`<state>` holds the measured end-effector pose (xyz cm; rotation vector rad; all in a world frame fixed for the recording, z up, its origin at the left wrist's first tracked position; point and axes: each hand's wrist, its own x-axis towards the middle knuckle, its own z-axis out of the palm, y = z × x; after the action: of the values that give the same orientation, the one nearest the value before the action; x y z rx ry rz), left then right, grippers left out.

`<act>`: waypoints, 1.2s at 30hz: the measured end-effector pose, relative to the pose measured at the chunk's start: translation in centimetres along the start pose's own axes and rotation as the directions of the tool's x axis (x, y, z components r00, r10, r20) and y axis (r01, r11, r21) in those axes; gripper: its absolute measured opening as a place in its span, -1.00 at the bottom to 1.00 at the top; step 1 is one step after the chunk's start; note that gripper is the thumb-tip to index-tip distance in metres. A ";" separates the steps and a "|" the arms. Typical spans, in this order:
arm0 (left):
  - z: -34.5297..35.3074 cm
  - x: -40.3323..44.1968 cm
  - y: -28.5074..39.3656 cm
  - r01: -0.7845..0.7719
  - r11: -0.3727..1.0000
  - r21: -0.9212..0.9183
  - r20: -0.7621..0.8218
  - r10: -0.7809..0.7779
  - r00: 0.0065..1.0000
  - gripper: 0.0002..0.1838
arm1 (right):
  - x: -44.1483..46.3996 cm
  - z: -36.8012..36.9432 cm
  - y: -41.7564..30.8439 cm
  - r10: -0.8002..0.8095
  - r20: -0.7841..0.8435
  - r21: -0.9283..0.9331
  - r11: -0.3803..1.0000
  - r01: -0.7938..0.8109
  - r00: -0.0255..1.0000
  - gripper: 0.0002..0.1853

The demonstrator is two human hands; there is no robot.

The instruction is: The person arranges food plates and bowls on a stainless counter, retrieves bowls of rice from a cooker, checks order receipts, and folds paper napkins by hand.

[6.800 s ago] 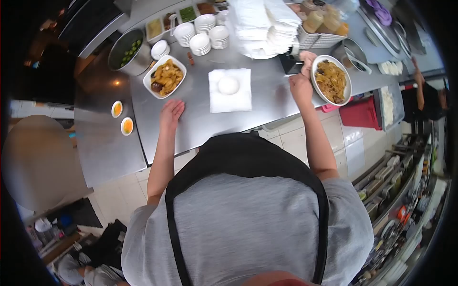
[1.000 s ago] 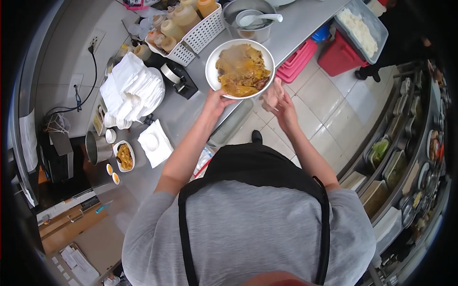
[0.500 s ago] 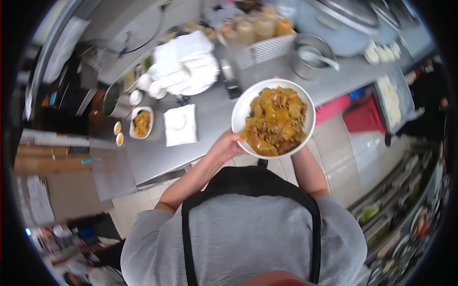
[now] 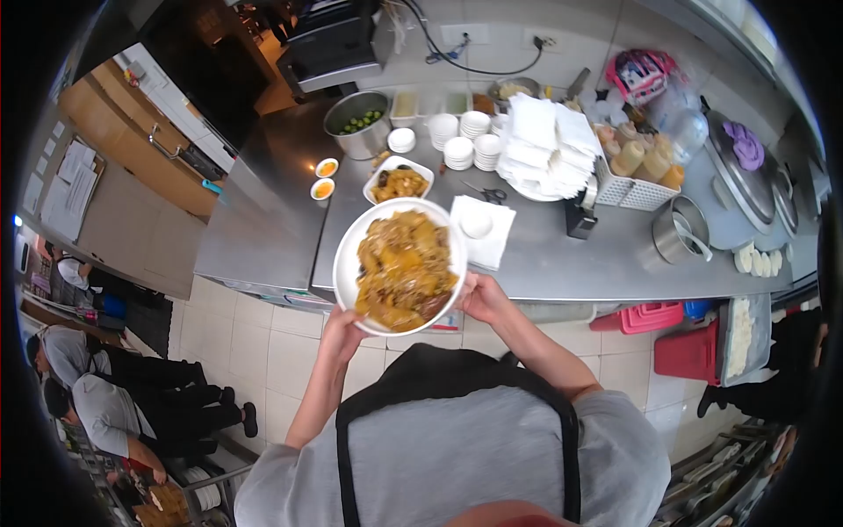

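A white round bowl (image 4: 345,274) heaped with glossy yellow-brown food (image 4: 407,263) is held up in front of me, near the counter's front edge. My left hand (image 4: 346,332) grips its rim at the lower left. On the right side of the rim, my right hand (image 4: 481,297) is closed around the edge, its fingers partly hidden under the bowl. Just beyond the bowl stands a smaller white dish (image 4: 425,167) of similar food. To its right lie white napkins (image 4: 502,230) with a small white cup (image 4: 477,222) on them.
The steel counter (image 4: 263,224) carries two small orange-filled cups (image 4: 323,188), a pot of green items (image 4: 358,132), stacked white cups (image 4: 458,153), scissors (image 4: 488,192), a napkin pile (image 4: 536,132) and a bottle basket (image 4: 628,191). Red bins (image 4: 685,353) stand below right. Co-workers (image 4: 105,413) are at left.
My view has turned left, and the bowl has moved left along the counter toward the smaller dish. Both hands still hold it. The right hand now shows at the rim's right side.
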<state>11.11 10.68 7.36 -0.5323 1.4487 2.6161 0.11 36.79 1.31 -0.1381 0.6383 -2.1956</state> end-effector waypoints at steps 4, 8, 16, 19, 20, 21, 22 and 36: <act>-8.4 -1.8 1.9 -0.099 0.994 0.049 -0.129 0.105 0.986 -0.28 | 8.7 1.9 0.6 -0.048 -0.172 -0.536 0.843 -0.053 0.984 -0.67; -12.9 -1.1 2.6 -0.108 0.986 0.127 -0.243 0.136 0.960 -0.28 | 13.8 1.3 -1.0 -0.154 -0.056 -0.998 0.017 -0.054 0.987 -0.69; -13.5 3.2 3.0 -0.074 0.997 0.025 -0.195 0.077 0.978 -0.34 | 24.0 -1.7 -17.5 -0.587 0.096 -0.859 -0.457 -0.231 0.804 -0.83; -10.9 5.5 3.8 -0.052 0.998 0.039 -0.185 0.059 0.981 -0.35 | 28.2 -4.8 -23.1 -0.698 0.125 -0.788 -0.502 -0.357 0.705 -0.85; -10.1 6.3 3.9 -0.056 0.998 0.041 -0.178 0.062 0.982 -0.36 | 30.1 -6.9 -24.6 -0.710 0.117 -0.765 -0.510 -0.392 0.694 -0.85; -9.4 7.2 4.0 -0.062 0.997 0.041 -0.186 0.068 0.980 -0.36 | 31.3 -7.5 -25.5 -0.722 0.105 -0.744 -0.514 -0.428 0.684 -0.86; -8.7 8.1 4.1 -0.049 0.999 0.018 -0.154 0.052 0.987 -0.35 | 32.6 -8.2 -26.3 -0.718 0.109 -0.747 -0.516 -0.419 0.688 -0.86; -2.9 15.9 6.7 0.069 0.995 0.073 -0.062 -0.065 0.996 -0.34 | 41.6 -11.7 -30.4 -0.488 -0.297 -0.570 -0.599 -0.563 0.820 -0.76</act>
<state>-4.73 3.37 5.77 -0.6434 1.5123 2.5039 -51.66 26.45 1.32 -0.3494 2.9880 -0.1861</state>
